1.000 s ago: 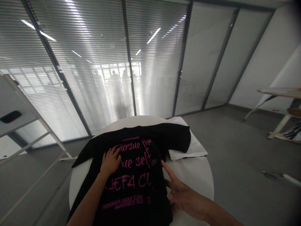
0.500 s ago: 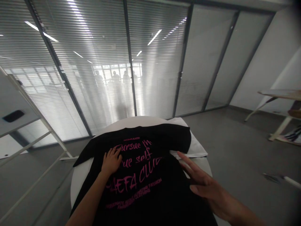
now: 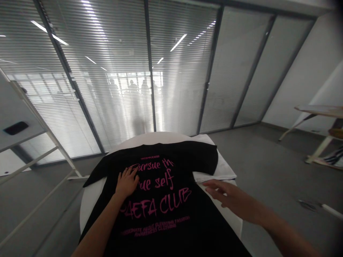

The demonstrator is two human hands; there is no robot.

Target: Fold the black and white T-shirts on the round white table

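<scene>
A black T-shirt (image 3: 163, 214) with pink lettering lies spread flat, back up, on a round white table (image 3: 92, 198). My left hand (image 3: 127, 182) rests flat on the print, fingers spread, pressing the cloth down. Over the shirt's right edge hovers my right hand (image 3: 225, 194), fingers stretched out and holding nothing, just in front of a folded white garment (image 3: 221, 167) that lies partly under the black sleeve.
A white metal rack (image 3: 32, 142) stands slanted at the left. Glass partitions with blinds (image 3: 150, 71) close the far side. At the right edge is a white table (image 3: 318, 114) with striped cloth below. Grey floor (image 3: 268, 171) surrounds the table.
The shirt's folded-in right side has been spread outwards, so the whole print now shows. My right hand moved right and away from me. My left hand stayed put.
</scene>
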